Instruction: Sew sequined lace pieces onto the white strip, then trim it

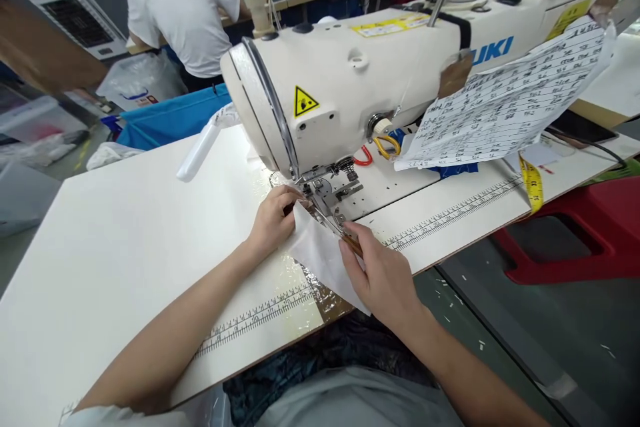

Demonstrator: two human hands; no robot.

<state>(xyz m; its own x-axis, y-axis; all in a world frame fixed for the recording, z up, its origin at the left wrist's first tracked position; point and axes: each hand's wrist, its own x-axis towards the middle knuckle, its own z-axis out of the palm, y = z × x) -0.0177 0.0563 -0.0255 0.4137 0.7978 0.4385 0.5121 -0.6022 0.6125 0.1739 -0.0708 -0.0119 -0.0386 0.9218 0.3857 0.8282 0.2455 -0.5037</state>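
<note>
A white sewing machine stands on a white table, its needle area low at the centre. Just left of the presser foot, my left hand has its fingers curled and pressed on the upper edge of a white cloth. That cloth hangs down toward the table's front edge. To the right, my right hand pinches a slim tool with a brownish handle and metal blades, which point up-left at the presser foot. The blade tips are too small to make out.
Handwritten paper leans against the machine at right. A yellow tape measure hangs nearby, above a red stool. A blue cloth bin stands behind the table, near a person in white.
</note>
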